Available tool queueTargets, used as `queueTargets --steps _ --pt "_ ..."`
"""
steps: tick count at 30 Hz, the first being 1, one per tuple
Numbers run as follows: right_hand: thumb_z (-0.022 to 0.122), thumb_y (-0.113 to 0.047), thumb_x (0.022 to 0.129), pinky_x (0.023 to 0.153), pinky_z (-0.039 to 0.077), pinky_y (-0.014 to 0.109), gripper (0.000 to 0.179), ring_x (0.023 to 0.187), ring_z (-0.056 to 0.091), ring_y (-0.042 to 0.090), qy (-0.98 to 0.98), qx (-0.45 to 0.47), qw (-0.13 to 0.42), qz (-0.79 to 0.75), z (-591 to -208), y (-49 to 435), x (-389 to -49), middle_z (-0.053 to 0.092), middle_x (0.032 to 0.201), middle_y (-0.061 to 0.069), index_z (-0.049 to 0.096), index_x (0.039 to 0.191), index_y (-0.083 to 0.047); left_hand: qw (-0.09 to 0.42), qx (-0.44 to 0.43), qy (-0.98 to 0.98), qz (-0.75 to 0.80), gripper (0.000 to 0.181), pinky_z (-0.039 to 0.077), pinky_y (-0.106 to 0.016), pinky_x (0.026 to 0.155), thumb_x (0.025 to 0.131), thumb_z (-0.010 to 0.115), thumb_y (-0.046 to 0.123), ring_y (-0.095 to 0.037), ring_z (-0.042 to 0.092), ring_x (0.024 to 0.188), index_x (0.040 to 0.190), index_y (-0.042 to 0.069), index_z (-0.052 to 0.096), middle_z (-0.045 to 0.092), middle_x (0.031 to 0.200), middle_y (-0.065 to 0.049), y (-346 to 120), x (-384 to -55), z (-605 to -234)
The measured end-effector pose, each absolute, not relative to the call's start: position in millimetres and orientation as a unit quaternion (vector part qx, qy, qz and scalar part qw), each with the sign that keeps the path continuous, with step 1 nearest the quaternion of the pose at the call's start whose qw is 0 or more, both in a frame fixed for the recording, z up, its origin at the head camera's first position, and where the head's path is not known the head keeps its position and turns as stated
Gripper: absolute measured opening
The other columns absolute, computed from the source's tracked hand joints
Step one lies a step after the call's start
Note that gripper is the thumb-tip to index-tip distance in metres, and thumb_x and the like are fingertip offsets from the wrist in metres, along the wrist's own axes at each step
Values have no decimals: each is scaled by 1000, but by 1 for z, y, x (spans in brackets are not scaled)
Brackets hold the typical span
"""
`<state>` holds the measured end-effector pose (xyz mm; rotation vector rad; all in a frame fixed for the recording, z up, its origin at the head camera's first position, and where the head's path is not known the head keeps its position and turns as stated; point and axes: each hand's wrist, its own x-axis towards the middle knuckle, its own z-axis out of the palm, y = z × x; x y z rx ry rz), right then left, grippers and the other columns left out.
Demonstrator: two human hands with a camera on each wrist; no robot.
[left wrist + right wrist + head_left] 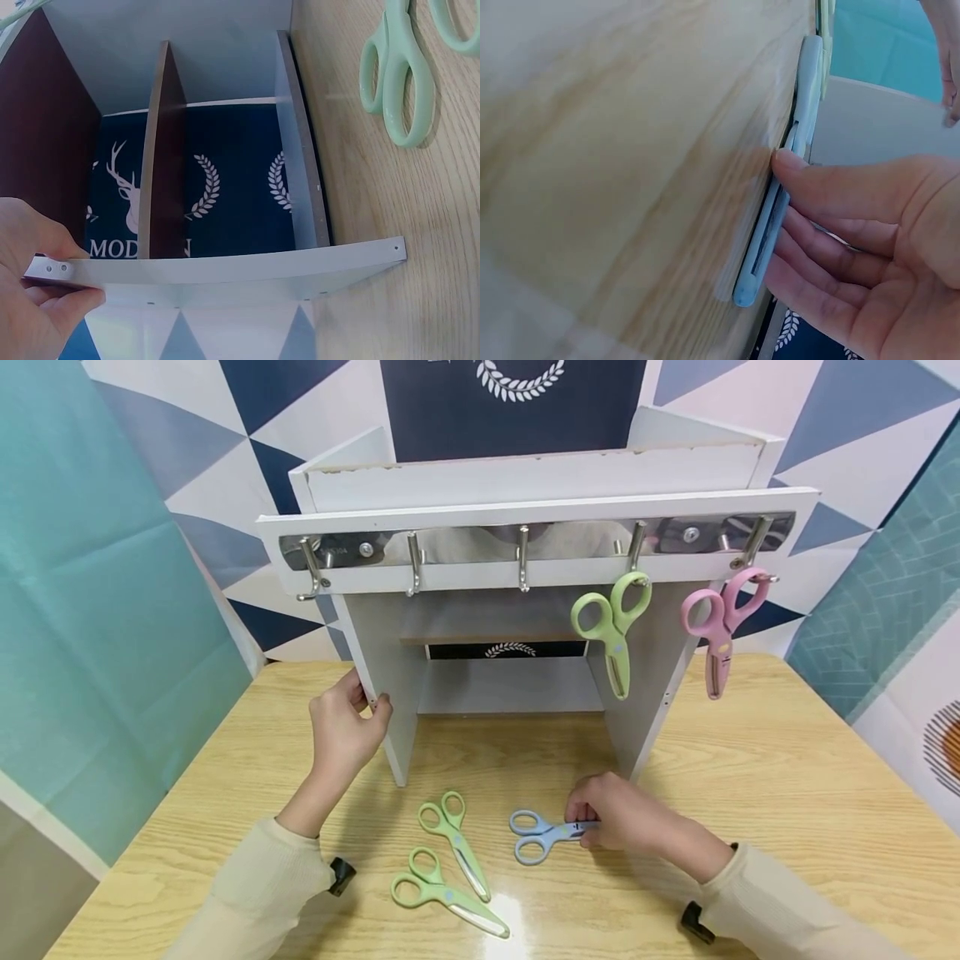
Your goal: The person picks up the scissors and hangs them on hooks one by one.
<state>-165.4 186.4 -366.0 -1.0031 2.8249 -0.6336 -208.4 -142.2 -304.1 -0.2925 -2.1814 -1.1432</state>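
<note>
My left hand [345, 727] grips the front edge of the left side panel [382, 693] of a white shelf unit; in the left wrist view, thumb and fingers lie on either side of the panel [247, 271]. Low over the wooden table, my right hand [626, 814] pinches blue scissors [536, 837] by the blade end, their handle loops pointing left. The right wrist view shows thumb and fingers on both sides of the scissors [763, 232], which lie flat along the tabletop. Left of them are two green scissors, one [456, 837] behind the other [435, 890].
Across the shelf unit's front runs a metal hook rail [465, 545] with several hooks. Green scissors [617, 639] hang from one hook and pink scissors [720, 631] from the rightmost. A patterned cloth [195, 460] stands behind, a teal curtain [90, 593] at left.
</note>
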Motion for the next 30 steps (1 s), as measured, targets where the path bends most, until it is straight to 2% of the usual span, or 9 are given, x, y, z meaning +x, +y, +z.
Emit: queueTargets --steps 6,18,24,30 --pt "80 1 65 54 42 14 24 63 48 -3 920 -337 24 -198 -368 186 -164 59 69 -9 67 75 -16 324 -111 -832 -437 31 60 -45 78 77 59 -5 -35 72 90 107 -11 66 72 97 -27 -142 -208 -306" --pt "79 4 65 53 41 14 28 61 46 -3 911 -345 48 -221 -367 186 -167 57 66 -9 61 74 -15 329 -108 -836 -427 31 60 -45 76 77 59 -4 -35 72 89 106 -10 66 72 96 -26 -143 -209 -304" --pt "78 1 68 52 40 13 21 60 44 -5 905 -350 69 -233 -366 188 -165 59 65 -9 66 74 -16 325 -110 -835 -431 32 60 -46 77 77 59 -4 -35 72 90 107 -11 65 72 98 -27 -142 -209 -305" --pt "78 2 68 50 41 13 20 58 45 -6 903 -355 51 -238 -366 189 -163 62 63 -9 69 71 -15 323 -108 -835 -432 32 59 -46 77 77 59 -4 -35 72 91 108 -12 65 72 98 -27 -142 -208 -305"
